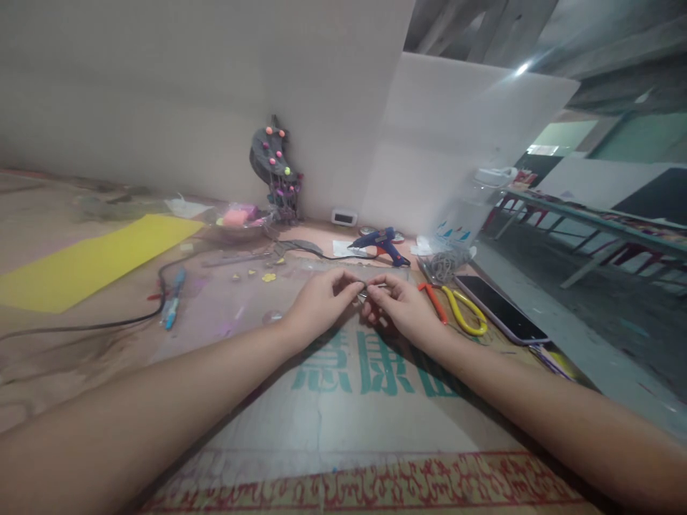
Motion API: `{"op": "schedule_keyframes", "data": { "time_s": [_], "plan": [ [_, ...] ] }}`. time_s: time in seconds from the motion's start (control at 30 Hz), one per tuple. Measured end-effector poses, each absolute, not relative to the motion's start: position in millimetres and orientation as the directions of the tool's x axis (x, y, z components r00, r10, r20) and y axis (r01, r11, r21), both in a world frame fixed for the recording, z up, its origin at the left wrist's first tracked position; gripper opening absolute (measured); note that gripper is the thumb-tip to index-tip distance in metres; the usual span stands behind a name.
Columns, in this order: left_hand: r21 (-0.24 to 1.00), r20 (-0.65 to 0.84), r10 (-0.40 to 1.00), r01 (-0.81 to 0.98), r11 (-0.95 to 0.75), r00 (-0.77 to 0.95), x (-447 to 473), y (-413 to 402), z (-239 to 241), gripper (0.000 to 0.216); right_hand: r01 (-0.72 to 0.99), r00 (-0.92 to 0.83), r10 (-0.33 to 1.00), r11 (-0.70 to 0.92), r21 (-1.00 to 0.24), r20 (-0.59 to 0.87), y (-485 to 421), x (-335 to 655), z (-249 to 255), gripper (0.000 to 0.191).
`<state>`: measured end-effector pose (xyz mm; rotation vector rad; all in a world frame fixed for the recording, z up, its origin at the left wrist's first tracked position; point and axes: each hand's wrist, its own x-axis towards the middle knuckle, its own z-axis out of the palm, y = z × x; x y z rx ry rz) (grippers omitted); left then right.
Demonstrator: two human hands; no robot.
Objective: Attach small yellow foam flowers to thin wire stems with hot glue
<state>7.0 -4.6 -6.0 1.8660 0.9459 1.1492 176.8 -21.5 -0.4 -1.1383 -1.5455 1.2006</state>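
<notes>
Over the middle of the table, my left hand [322, 302] and my right hand [405, 306] meet fingertip to fingertip. Both are closed in a pinch around a small, thin dark piece [363, 291]; the fingers cover most of it and its kind is unclear. Just beyond the hands lies a blue hot glue gun [387, 247] with an orange trigger. Close to my right wrist are a tool with an orange handle [434, 304] and a yellow handle [466, 313]. Small yellow flower-shaped pieces [269, 277] lie past my left hand.
A dark crescent ornament with coloured balls [268, 154] stands at the wall. Leftward are yellow paper [96, 261], a blue pen [174, 300], a black cord [107, 326] and a bowl [239, 227]. Rightward are a phone [502, 309], grey coiled strands [443, 266] and the table edge.
</notes>
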Motion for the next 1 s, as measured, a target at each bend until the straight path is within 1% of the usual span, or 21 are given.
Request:
{"op": "schedule_keyframes", "data": {
  "time_s": [0.13, 0.27, 0.37, 0.53, 0.73, 1.0],
  "plan": [
    [0.867, 0.371, 0.862, 0.206, -0.455, 0.345, 7.1, -3.2, -5.7, 0.017, 0.184, -0.206, 0.97, 0.168, -0.968, 0.13, -22.3, 175.8, -0.4, 0.034],
    [0.837, 0.402, 0.852, 0.243, -0.49, 0.336, 6.9, -3.7, -4.0, 0.015, 0.261, -0.174, 0.968, 0.224, -0.939, 0.183, -21.0, 177.5, -0.9, 0.028],
    [0.83, 0.404, 0.844, 0.247, -0.501, 0.354, 6.8, -5.5, -1.3, 0.017, 0.296, -0.162, 0.969, 0.229, -0.927, 0.188, -20.0, 178.7, -0.8, 0.024],
    [0.819, 0.414, 0.843, 0.264, -0.509, 0.343, 6.8, -6.8, 1.0, 0.02, 0.276, -0.175, 0.965, 0.24, -0.93, 0.197, -19.7, 179.0, -2.1, 0.022],
    [0.808, 0.407, 0.874, 0.34, -0.48, 0.266, 6.9, -7.9, 3.0, 0.015, 0.341, -0.182, 0.954, 0.288, -0.895, 0.238, -18.2, 181.0, -6.2, 0.018],
    [0.789, 0.403, 0.872, 0.378, -0.485, 0.278, 6.7, -7.3, 4.0, 0.014, 0.416, -0.188, 0.946, 0.321, -0.851, 0.265, -17.2, 182.2, -4.7, 0.017]
  ]
}}
